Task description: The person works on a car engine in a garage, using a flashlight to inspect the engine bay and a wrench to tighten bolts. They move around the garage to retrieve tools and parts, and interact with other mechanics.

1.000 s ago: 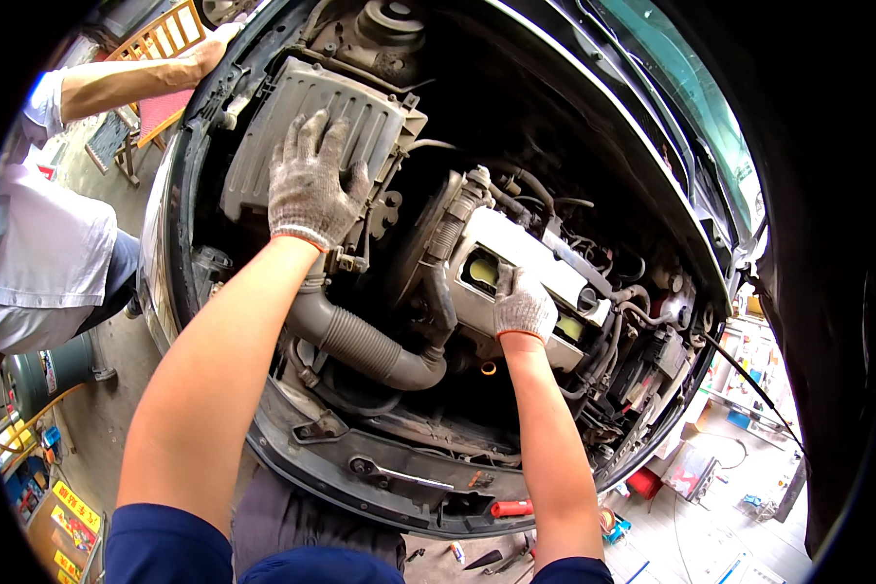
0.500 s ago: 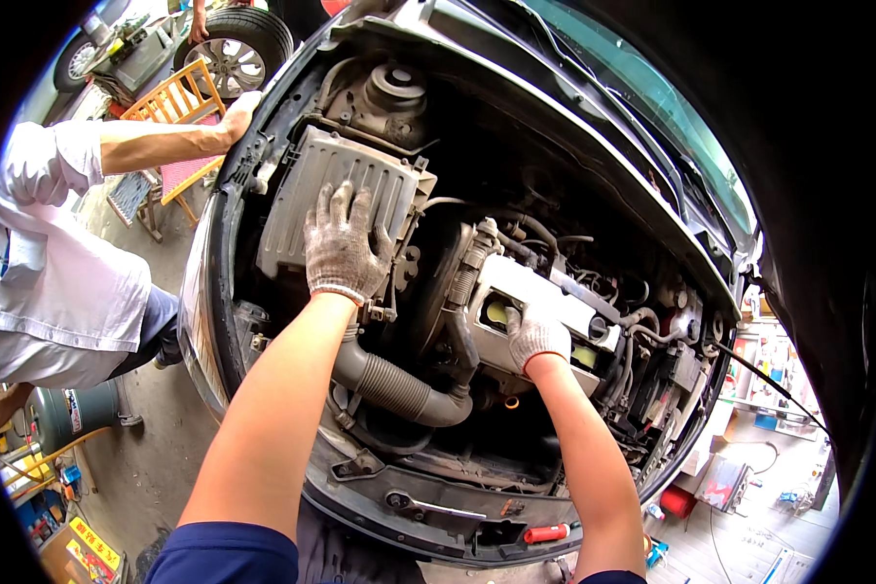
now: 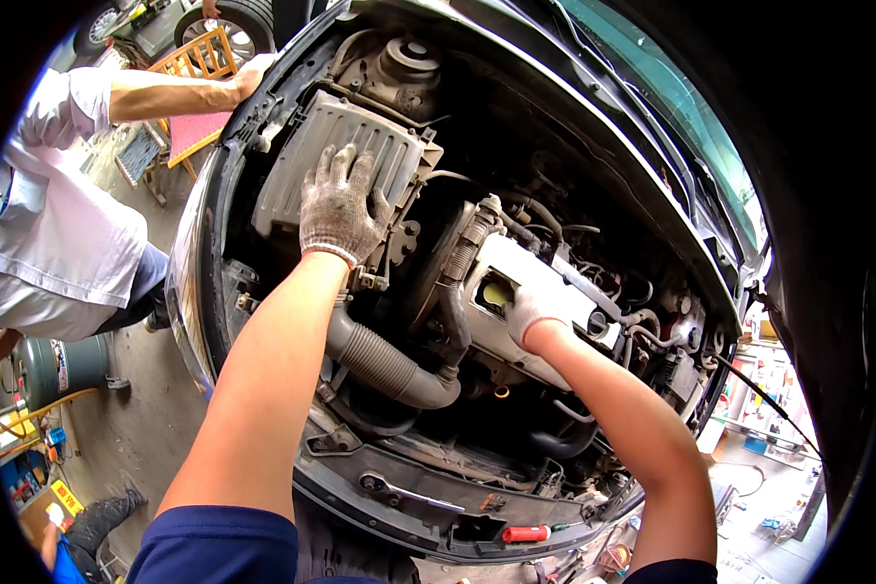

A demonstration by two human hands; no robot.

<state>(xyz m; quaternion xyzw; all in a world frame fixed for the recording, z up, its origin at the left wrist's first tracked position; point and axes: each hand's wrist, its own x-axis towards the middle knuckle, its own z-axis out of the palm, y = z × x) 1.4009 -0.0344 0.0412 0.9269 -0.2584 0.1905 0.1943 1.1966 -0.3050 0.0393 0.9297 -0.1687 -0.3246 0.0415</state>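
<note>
My left hand (image 3: 343,209), in a soiled knit glove, lies with fingers spread on the ribbed grey air filter box (image 3: 307,161). My right hand (image 3: 537,316), in a paler glove, rests against the silvery-white engine cover (image 3: 492,341), just right of an oval opening with a yellowish cap (image 3: 497,294) inside. Glare blends its fingers into the bright cover, so their pose is unclear. Below my left wrist, a ribbed intake hose (image 3: 384,370) curves toward the engine. A yellow dipstick loop (image 3: 501,392) sits in front of the cover.
A red-handled tool (image 3: 528,533) lies on the front body panel. A prop rod (image 3: 764,394) holds up the hood at right. At left, another person in a white shirt (image 3: 63,234) leans a hand on the fender. A wooden chair (image 3: 200,63) and wheel (image 3: 238,29) stand behind.
My right forearm has swung outward, its elbow now farther right; the hand has shifted slightly up on the cover. My left hand stays on the box. Another person's arm and legs show at lower left.
</note>
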